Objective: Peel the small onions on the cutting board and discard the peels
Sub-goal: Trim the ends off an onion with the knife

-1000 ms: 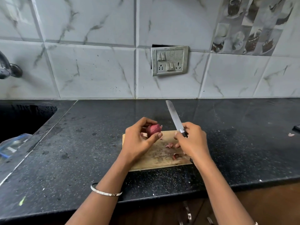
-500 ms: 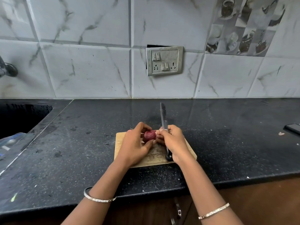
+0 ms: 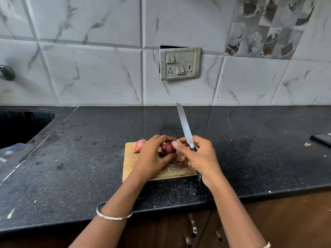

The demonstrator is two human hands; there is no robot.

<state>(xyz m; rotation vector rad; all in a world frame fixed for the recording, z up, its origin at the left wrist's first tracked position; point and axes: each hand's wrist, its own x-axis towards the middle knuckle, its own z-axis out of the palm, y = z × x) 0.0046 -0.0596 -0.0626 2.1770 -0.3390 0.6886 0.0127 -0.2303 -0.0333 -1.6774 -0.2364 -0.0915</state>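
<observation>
Two small onions are at our pale wooden cutting board [image 3: 130, 165]: the pinkish unpeeled onion [image 3: 139, 145] lies at its far left corner, and our left hand [image 3: 152, 159] curls round the dark red onion [image 3: 168, 148] over the board's middle. Our right hand [image 3: 201, 157] grips the black handle of a long steel knife [image 3: 184, 126], blade pointing up and away, thumb touching the dark red onion. Reddish peel scraps [image 3: 181, 161] lie on the board beneath.

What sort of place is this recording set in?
Most likely a home kitchen: a black stone countertop with a sink at left, a tiled wall, and a wooden cutting board holding a small onion.
</observation>
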